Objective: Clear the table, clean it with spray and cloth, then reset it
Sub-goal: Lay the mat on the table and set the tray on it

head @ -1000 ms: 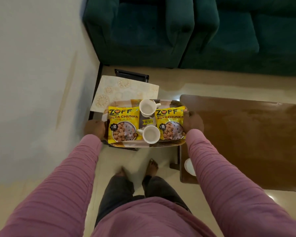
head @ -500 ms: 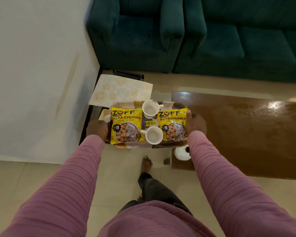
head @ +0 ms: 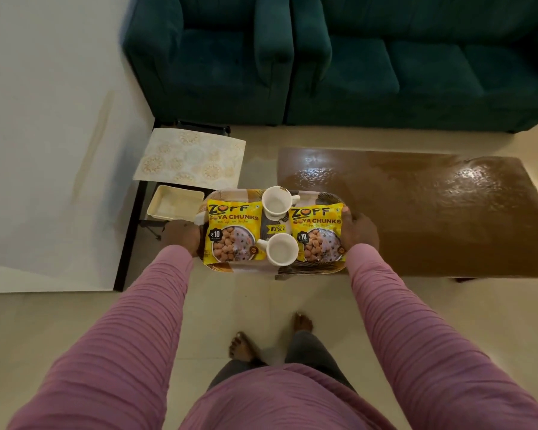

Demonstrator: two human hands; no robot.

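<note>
1. The left hand (head: 182, 235) and right hand (head: 359, 232) each grip one short end of the brown-and-cream patterned rounded tray (head: 252, 269).
2. The tray's right end overlaps the left edge of the glossy brown wooden table (head: 432, 218). Bare beige floor (head: 261, 305) lies nearer.
3. The tray carries two yellow soya-chunk packets, one on the left (head: 233, 234) and one on the right (head: 319, 234). Two white ceramic cups sit between them, one far (head: 277, 203) and one near (head: 281, 249).

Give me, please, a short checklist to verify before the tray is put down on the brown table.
1. Grip: the left hand and the right hand hold the tray at its two ends: ok.
2. Upright: the far cup and the near cup: ok.
3. Lying flat on the tray: the left packet and the right packet: ok.
4. Landing spot on the brown table free of things: ok.
5. Table top dry: it looks glossy, cannot tell.
6. Tray's height above the table: cannot tell.
</note>
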